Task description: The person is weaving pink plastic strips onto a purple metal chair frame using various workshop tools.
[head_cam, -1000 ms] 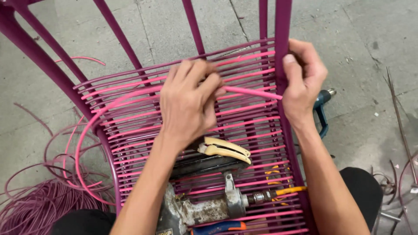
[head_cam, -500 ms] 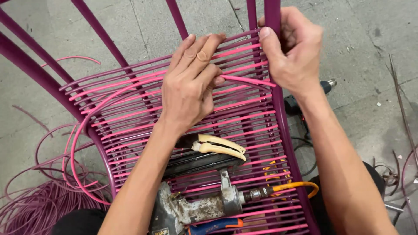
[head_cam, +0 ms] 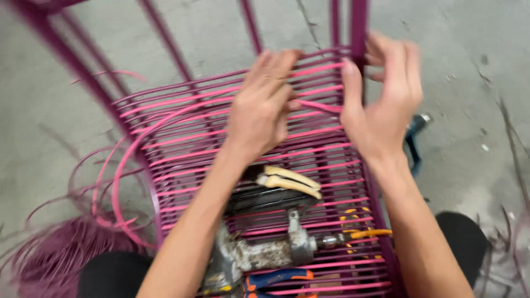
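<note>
A grey concrete floor (head_cam: 66, 99) fills the background, marked by cracks and scattered scraps. Across it a purple metal chair frame (head_cam: 72, 60) is laid, its bars running toward the top of the view. The seat of the frame is spanned by rows of pink plastic cord (head_cam: 182, 138), stretched side by side from the left rail to the right rail. At the lower left, a loose heap of purple cord (head_cam: 49, 259) is seen on the floor, and a long pink strand (head_cam: 118, 182) is looped out from the woven rows and curves back near the heap.

On the woven rows, near the lower middle, a worn grey power tool (head_cam: 259, 254) is rested, with an orange cable (head_cam: 370, 234) leading from its right end. Just above it a pair of cutters with cream handles (head_cam: 290, 181) is laid on a dark object, which cannot be made out clearly. Orange and blue handled pliers (head_cam: 276, 277) are partly seen at the bottom edge.

The left hand (head_cam: 262, 107) is pressed flat on the upper rows, fingers bent, with a free pink cord end (head_cam: 317, 105) pinched at its fingertips. The right hand (head_cam: 383, 94) is blurred beside the right rail (head_cam: 359, 33); its fingers appear curled around the rail, but whether the cord is gripped cannot be told.
</note>
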